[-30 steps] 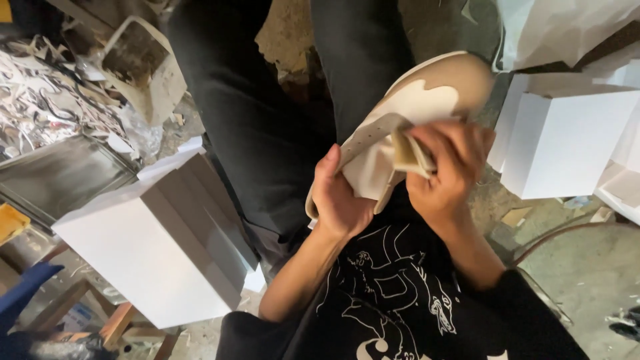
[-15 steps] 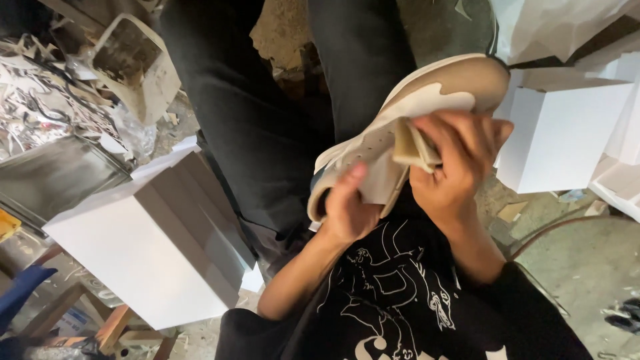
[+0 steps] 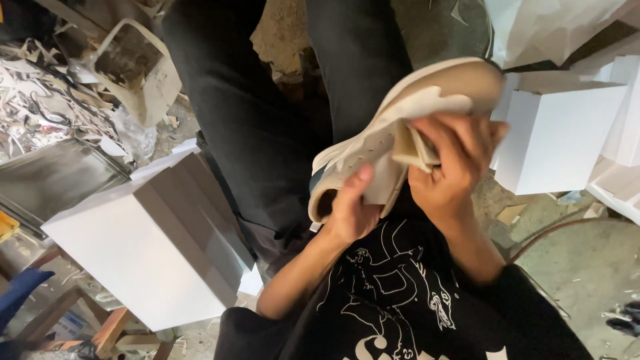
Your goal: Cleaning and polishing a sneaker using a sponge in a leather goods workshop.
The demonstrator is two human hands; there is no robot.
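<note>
I saw the left hand (image 3: 350, 210) clasped around the heel of the cream sneaker (image 3: 407, 113) above the lap, thumb on its side. The right hand (image 3: 450, 167) pinched a folded tan cloth (image 3: 412, 148) against it. Since half a second before, the sneaker had barely shifted.

White box (image 3: 143, 250) at lower left, on a wooden stool (image 3: 110, 327). Grey metal tray (image 3: 57, 177) just beside it, behind. Heap of paper and leather scraps (image 3: 37, 110) top left, dirty open container (image 3: 137, 67) tilted next to it. Blue cloth (image 3: 17, 293) at left edge, yellow bit (image 3: 5, 225) above it. More white boxes (image 3: 557, 137) stacked at right, white sheet (image 3: 553, 27) above them. Concrete floor (image 3: 593, 267) with debris, lower right. Black trousers (image 3: 267, 120) fill the middle, black printed shirt (image 3: 393, 300) below.
</note>
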